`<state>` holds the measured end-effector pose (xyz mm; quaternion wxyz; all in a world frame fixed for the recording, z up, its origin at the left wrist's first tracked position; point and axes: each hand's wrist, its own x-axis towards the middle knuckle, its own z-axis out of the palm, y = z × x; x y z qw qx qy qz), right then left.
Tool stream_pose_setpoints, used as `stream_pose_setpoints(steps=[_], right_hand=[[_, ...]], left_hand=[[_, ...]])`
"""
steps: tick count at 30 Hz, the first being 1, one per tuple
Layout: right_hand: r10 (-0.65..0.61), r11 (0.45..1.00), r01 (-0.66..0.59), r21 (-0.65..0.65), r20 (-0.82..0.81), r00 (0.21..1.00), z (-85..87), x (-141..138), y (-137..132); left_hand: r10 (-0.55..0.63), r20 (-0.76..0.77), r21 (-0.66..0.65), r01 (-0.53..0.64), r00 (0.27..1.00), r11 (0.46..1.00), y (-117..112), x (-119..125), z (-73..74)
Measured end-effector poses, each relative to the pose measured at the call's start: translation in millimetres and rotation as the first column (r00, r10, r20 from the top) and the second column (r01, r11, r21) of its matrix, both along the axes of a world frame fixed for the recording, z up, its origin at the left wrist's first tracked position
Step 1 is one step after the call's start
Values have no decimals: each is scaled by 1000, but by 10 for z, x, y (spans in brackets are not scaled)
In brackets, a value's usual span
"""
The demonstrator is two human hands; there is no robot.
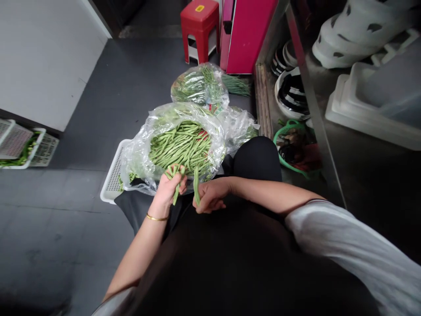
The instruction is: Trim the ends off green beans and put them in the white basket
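Observation:
A clear plastic bag (138, 153) full of long green beans (180, 145) lies open on a white slatted tray (113, 175) in front of my knees. My left hand (169, 188), with a gold bangle on the wrist, is closed round a small bunch of beans at the bag's near edge. My right hand (210, 195) is closed on a single bean (196, 186) that sticks up from its fingers. Both hands are close together over my black-clothed lap.
A second bag of beans (197, 85) lies farther back, by a red stool (199, 28) and a pink cabinet (246, 35). White baskets (19, 145) with greens stand at left. A metal shelf at right holds bowls (291, 94), a green basket (292, 149) and white trays (371, 103).

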<state>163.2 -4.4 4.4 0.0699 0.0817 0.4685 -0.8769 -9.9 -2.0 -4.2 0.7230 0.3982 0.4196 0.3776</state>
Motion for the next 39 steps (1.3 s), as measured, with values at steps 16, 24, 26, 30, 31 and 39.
stream_pose_setpoints(steps=[16, 24, 26, 30, 31, 39], right_hand=[[-502, -67, 54, 996, -80, 861, 249, 274, 92], [-858, 200, 697, 689, -219, 464, 148, 120, -26], [-901, 193, 642, 742, -126, 416, 136, 200, 112], [-451, 553, -5, 833, 305, 839, 106, 380, 387], [-407, 533, -123, 837, 381, 830, 72, 365, 439], [-656, 384, -259, 886, 459, 599, -480, -262, 659]], left_hand=[[-97, -57, -186, 84, 994, 979, -130, -1, 78], [-263, -128, -52, 258, 956, 965, -284, 41, 193], [-170, -31, -65, 168, 985, 984, -262, 71, 197], [130, 318, -143, -88, 939, 986, -122, -97, 137], [177, 345, -172, -123, 922, 977, -91, -160, 115], [256, 268, -343, -156, 929, 926, 1, -243, 44]])
